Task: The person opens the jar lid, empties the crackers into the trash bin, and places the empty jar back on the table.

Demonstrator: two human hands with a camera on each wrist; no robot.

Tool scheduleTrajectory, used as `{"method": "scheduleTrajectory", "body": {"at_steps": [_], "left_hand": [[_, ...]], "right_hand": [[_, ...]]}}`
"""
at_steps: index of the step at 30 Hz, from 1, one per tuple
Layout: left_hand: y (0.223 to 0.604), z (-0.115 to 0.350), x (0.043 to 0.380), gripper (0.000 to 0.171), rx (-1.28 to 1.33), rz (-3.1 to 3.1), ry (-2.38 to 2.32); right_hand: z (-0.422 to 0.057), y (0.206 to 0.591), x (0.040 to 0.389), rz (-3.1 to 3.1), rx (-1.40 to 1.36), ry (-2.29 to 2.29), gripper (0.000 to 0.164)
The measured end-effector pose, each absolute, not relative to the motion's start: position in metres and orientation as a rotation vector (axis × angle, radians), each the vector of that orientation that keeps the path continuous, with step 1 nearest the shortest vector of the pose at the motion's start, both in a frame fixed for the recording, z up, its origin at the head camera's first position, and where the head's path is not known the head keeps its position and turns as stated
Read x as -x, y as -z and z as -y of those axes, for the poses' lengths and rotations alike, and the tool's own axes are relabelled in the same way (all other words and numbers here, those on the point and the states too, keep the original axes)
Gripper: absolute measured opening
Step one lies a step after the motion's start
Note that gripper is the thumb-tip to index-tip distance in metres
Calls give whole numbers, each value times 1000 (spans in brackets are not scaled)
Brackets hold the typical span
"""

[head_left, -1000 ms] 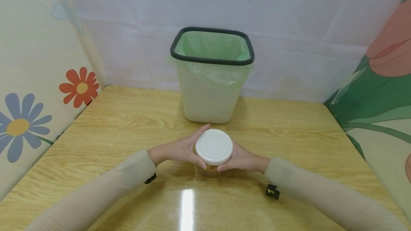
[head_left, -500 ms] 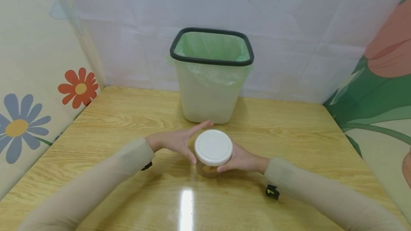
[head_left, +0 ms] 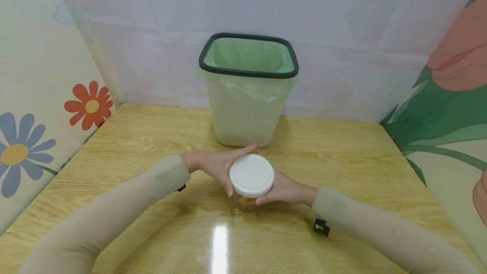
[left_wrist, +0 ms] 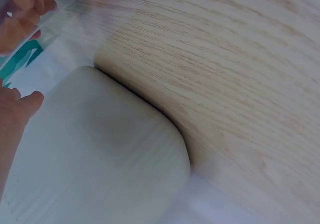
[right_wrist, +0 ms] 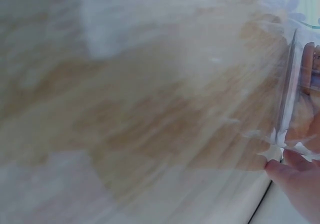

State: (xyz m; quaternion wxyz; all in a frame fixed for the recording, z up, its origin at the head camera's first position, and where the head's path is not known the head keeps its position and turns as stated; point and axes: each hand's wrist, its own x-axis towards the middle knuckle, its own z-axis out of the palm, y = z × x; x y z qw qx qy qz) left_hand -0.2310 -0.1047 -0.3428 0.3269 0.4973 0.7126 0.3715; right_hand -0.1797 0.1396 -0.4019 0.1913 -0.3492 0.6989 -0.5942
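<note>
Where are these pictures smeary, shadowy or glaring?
Head view: fairly clear, with a white glare streak on the tabletop at the bottom; left wrist view: a dark shadow beside the bin; right wrist view: tabletop grain smeared, the jar at the right edge crisper.

One table (head_left: 175, 244) is seen by three cameras: from the head above, and closely from each wrist.
From the head, the view is aimed forward and down, with the whole bin (head_left: 247, 113), the left hand (head_left: 218, 166) and the right hand (head_left: 285, 187) taken in. From the left wrist, the bin's lower wall is faced at close range, with the table slanted. From the right wrist, a near, blurred tabletop is shown, the jar (right_wrist: 309, 101) cut off at the right edge. The bin is shared by head and left-wrist views, the jar by head and right-wrist views.
</note>
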Motion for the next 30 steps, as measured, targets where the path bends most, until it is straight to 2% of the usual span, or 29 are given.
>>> {"method": "scheduleTrajectory", "body": {"at_steps": [6,15,30], "left_hand": [[341,107,230,146,-1267,-1888,-965],[350,108,229,134,-1213,-1930,-1021],[359,111,213,135,-1111,-2047,-1125]], "right_hand": [[-138,403,180,-1962,970,1673,114],[-138,403,178,-1990,941,1671,112],[-140,404,179,-1995,941,1658,108]]}}
